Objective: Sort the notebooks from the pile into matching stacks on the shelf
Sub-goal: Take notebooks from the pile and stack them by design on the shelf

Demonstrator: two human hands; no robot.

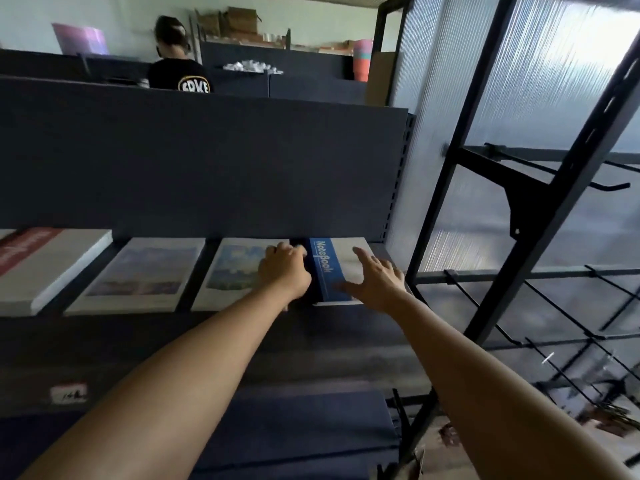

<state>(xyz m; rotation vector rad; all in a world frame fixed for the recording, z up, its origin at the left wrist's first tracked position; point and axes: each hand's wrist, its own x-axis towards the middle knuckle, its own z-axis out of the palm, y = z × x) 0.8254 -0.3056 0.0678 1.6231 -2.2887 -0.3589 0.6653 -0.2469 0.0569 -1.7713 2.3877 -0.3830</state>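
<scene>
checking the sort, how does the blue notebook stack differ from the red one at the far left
The blue notebook stack sits at the shelf's right end, with both hands at it; the red notebook stack sits at the left end, untouched. Blue's band reads "NoteBook"; red's lettering is blurred. Both lie flat and have white covers.

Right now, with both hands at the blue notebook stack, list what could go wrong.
1. The blue notebook stack sits at the shelf's right end by the upright; a push from the right hand might skew it.
2. The left hand overlaps the sky-print stack and could nudge it.
3. The view is blurred, so alignment is hard to judge.
</scene>
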